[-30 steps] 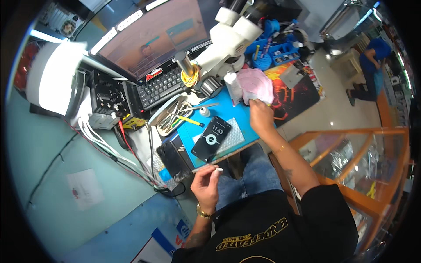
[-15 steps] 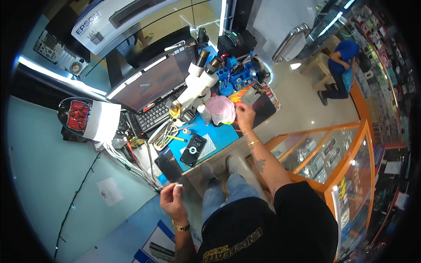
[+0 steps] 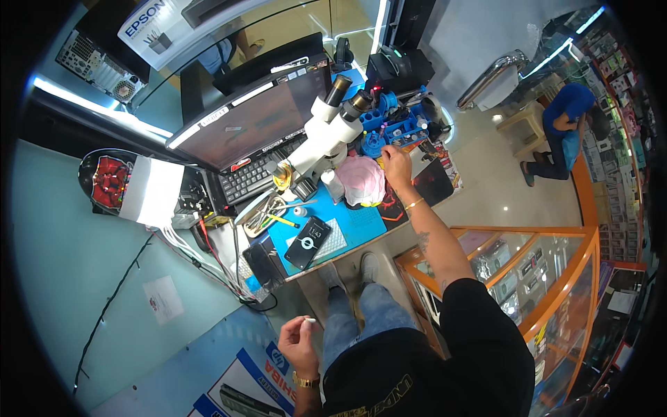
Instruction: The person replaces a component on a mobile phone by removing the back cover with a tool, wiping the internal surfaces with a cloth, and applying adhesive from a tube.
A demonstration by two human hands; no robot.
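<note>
My left hand (image 3: 299,345) is held low in front of the bench, next to my leg. Pinched between its thumb and fingers is a small white piece (image 3: 310,320), too small to name. My right hand (image 3: 397,168) reaches out over the bench, just right of a pink cloth (image 3: 360,182) and near the blue organizer (image 3: 396,126). Its fingers are curled together, and what they hold, if anything, is hidden. A black smartphone (image 3: 307,243) with a lit screen lies on the blue work mat (image 3: 365,221).
A white microscope (image 3: 323,135) stands over the bench before a monitor (image 3: 253,118) and keyboard (image 3: 243,184). Cables (image 3: 198,260) hang at the left edge. An orange-framed glass showcase (image 3: 528,278) stands at the right. Farther right, a person in blue (image 3: 566,118) sits bent over.
My right hand has moved away from me, from the pink cloth's right side toward the blue organizer. My left hand has come lower and closer to my leg, with the white piece still pinched. The view has shifted.
</note>
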